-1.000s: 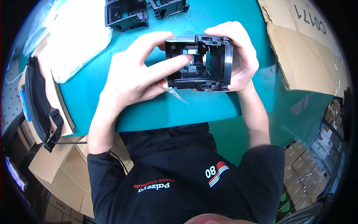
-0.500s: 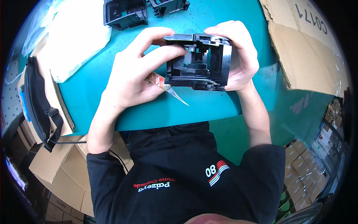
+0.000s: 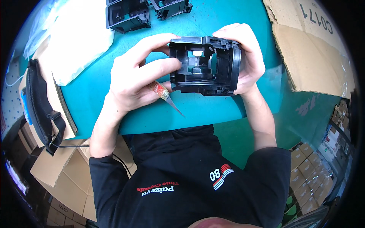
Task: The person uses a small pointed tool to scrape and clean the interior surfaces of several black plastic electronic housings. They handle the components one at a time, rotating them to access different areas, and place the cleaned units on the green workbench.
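Observation:
A black plastic housing, box-shaped with an open cavity and cut-outs, is held up above the green table between both hands. My left hand grips its left side, with the index finger along the top edge and another finger reaching into the opening. Tucked in that same hand is a small pointed knife with a red and yellow wrapped handle. Its thin blade points down and to the right, apart from the housing. My right hand is closed round the right side; most of its fingers are hidden behind the part.
More black housings stand at the table's far edge, one beside them. White plastic sheeting covers the far left. A cardboard box is on the right, and a black strap lies on cardboard at the left.
The housing has turned, showing more of its inside, and has shifted slightly right and nearer me. The knife tip has swung a little left and downward. Both hands keep their hold.

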Available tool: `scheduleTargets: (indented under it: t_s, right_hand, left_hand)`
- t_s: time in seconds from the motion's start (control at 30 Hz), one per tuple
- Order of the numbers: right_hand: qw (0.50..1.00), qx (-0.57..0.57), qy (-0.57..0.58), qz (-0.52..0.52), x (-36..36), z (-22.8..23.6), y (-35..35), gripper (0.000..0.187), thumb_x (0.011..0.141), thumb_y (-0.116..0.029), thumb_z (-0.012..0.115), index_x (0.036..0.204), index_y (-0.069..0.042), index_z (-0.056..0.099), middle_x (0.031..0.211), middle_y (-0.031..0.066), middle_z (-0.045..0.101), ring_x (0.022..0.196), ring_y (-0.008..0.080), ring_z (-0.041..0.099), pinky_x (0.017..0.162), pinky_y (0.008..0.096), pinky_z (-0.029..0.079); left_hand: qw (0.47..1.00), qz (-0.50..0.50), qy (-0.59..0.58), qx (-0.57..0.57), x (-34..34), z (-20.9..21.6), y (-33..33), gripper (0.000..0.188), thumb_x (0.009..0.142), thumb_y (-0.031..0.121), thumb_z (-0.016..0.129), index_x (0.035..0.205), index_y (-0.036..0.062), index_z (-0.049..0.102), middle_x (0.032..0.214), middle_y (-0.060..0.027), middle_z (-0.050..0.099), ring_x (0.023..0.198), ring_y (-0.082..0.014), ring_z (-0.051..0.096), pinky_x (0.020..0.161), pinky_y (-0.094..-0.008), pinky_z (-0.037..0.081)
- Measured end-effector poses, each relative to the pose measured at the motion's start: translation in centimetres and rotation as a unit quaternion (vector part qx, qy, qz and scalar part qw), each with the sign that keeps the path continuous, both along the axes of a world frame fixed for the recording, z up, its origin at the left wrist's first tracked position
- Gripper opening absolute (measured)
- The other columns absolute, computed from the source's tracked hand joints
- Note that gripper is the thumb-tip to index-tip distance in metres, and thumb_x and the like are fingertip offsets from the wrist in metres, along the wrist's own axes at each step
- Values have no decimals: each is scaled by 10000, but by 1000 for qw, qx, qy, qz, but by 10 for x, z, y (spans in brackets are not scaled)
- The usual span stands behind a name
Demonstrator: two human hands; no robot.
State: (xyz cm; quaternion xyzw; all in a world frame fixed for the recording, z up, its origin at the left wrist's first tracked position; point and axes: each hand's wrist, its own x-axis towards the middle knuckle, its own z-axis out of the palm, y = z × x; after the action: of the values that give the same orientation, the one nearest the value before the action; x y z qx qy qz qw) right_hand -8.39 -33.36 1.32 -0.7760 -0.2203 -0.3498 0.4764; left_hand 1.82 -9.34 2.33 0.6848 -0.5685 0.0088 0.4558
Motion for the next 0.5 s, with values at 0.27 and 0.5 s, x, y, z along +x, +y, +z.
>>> scheduleTargets:
  t_s: [0.27, 0.5]
  right_hand:
    - [1000, -13, -5, 1, 1, 1, 3, 703, 592, -194, 967, 1195, 36, 687, 1106, 140, 740, 905, 246, 669, 809, 348, 534]
    - [1000, -21, -14, 2, 3, 0, 3, 683, 598, -183, 960, 1187, 29, 689, 1101, 128, 741, 870, 233, 665, 765, 335, 535]
  left_hand:
    - [994, -24, -54, 90, 2, 11, 2, 583, 658, 143, 801, 1240, 166, 796, 1285, -200, 638, 965, -295, 732, 770, -335, 601]
    - [986, -12, -129, 107, 4, 10, 2, 619, 648, 185, 812, 1266, 199, 780, 1252, -189, 658, 984, -331, 736, 784, -365, 617]
